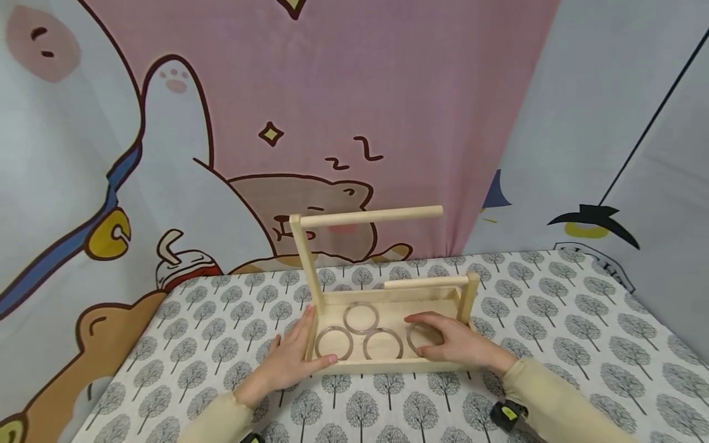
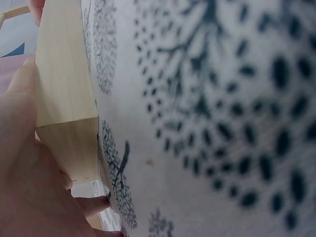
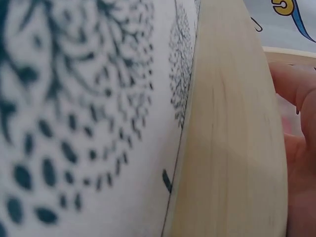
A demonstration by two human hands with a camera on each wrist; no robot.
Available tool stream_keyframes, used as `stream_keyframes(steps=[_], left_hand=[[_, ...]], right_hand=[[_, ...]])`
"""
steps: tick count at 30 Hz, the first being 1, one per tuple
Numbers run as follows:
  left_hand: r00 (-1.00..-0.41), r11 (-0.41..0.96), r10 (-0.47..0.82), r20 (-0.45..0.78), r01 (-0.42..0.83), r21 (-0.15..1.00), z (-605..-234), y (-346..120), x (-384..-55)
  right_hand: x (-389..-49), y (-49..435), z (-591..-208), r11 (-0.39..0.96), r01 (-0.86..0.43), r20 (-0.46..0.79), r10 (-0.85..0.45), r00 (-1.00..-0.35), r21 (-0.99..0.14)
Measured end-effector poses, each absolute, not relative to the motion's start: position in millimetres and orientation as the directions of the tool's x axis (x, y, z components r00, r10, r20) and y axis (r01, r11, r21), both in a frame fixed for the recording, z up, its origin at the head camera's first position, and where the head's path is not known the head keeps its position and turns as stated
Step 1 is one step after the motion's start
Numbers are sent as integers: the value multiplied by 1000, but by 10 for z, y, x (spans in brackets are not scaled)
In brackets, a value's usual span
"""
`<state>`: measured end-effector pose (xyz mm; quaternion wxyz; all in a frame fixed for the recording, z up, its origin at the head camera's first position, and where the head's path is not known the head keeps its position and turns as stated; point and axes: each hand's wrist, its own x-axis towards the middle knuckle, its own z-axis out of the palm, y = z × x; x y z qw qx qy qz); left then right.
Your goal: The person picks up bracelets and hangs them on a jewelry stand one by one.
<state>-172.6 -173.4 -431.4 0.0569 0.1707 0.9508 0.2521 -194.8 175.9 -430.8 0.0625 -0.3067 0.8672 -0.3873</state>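
A pale wooden tray stand (image 1: pixel 388 366) sits on the cloth, with a tall post at its left and a shorter one at its right, each carrying a round bar. In its tray lie a left bangle (image 1: pixel 316 344), a back bangle (image 1: pixel 344 317) and a middle bangle (image 1: pixel 365 344), all thin, greyish and see-through. My right hand (image 1: pixel 462 341) holds another bangle (image 1: pixel 408 338) at the tray's right end, thumb at its near edge and fingers at its far edge, partly covering it. My left hand (image 1: pixel 290 357) rests along the tray's left end, its thumb lying over the front wall.
The tall post's upper bar (image 1: pixel 371 215) reaches rightward above the tray. A lower bar (image 1: pixel 426 282) points left from the short post (image 1: pixel 468 298). Underneath is a tree-print cloth (image 1: pixel 221 351); a cartoon curtain (image 1: pixel 432 123) hangs close behind.
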Motion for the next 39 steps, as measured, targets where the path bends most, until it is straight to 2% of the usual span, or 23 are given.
stream_keyframes(steps=[9,16,32,39], left_hand=[[-939,821,343,-19,290,491,-4334,-1732,-1723],[-940,819,342,-19,288,496,-4349,-1729,-1700],[-940,824,340,-21,287,488,-4314,-1726,-1714],[-940,822,340,-16,289,490,-4325,-1728,-1713]], right_hand=[[-1983,1752,-4320,498,-507,114,-625,-772,-703],[-1992,1729,-4329,500,-469,84,-615,-784,-728],[-2050,1695,-4381,529,-522,114,-621,-775,-669],[-2034,1684,-4377,549,-508,123,-590,-798,-664]])
